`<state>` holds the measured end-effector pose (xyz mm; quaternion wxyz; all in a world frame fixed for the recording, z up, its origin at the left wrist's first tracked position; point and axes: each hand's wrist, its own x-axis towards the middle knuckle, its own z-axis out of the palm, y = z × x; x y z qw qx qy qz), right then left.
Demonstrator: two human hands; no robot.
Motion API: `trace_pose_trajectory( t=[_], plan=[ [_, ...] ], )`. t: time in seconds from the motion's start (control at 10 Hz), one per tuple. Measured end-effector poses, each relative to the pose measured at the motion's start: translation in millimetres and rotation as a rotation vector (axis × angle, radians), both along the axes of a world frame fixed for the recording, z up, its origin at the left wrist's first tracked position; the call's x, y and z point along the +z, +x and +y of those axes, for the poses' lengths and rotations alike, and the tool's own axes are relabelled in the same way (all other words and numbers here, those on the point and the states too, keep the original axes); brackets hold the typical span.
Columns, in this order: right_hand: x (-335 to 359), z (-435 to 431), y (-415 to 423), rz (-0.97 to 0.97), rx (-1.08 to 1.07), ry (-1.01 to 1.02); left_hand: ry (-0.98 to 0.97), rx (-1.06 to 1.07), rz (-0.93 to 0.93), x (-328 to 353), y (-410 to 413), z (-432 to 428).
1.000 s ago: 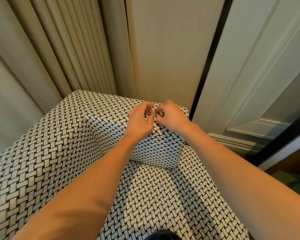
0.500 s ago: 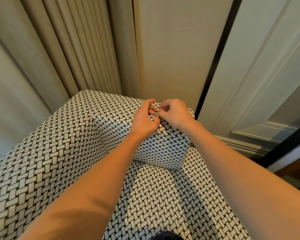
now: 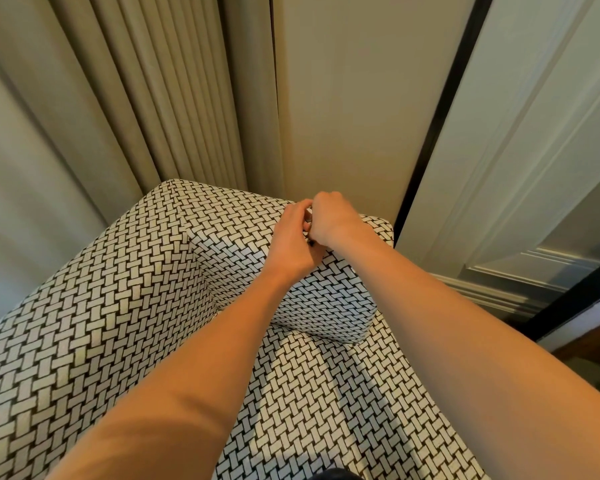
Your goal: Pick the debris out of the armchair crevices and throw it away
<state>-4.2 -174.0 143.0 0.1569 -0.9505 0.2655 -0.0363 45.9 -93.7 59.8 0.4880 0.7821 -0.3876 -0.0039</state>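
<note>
An armchair [image 3: 118, 306] covered in black-and-white woven-pattern fabric fills the lower view, with its seat [image 3: 326, 393] below and a boxy back cushion [image 3: 326, 306] in the corner. My left hand [image 3: 290, 244] and my right hand [image 3: 335, 218] meet on top of that cushion, fingers curled and pressed together. They pinch a small piece of debris [image 3: 311, 242]. Only a dark speck of it shows between the hands; the rest is hidden by the fingers.
Beige pleated curtains [image 3: 153, 98] hang behind the chair on the left. A plain wall panel [image 3: 343, 98] stands behind it, and a white panelled door [image 3: 534, 168] with a black edge strip [image 3: 440, 116] is on the right. A dark object [image 3: 333, 474] peeks in at the bottom edge.
The hands stay on top of the cushion but have closed tighter together. The right hand has rolled over the left fingertips, hiding the small piece that showed between them before.
</note>
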Motion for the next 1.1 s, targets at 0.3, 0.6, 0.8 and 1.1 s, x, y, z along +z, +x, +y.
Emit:
trace_pose_trajectory(
  t=[0.3, 0.6, 0.8, 1.1],
  plan=[
    [-5, 3, 0, -0.027, 0.014, -0.047, 0.046, 0.005, 0.004, 2, 1, -1],
    [-22, -4, -19, -0.147, -0.076, 0.137, 0.137, -0.007, 0.057, 6, -1, -2],
    [-38, 1, -30, -0.286, -0.124, 0.200, 0.279, 0.054, 0.006, 3, -9, 0],
    [-48, 13, -58, -0.435, -0.137, 0.469, 0.302, 0.032, 0.107, 4, -19, 9]
  ],
)
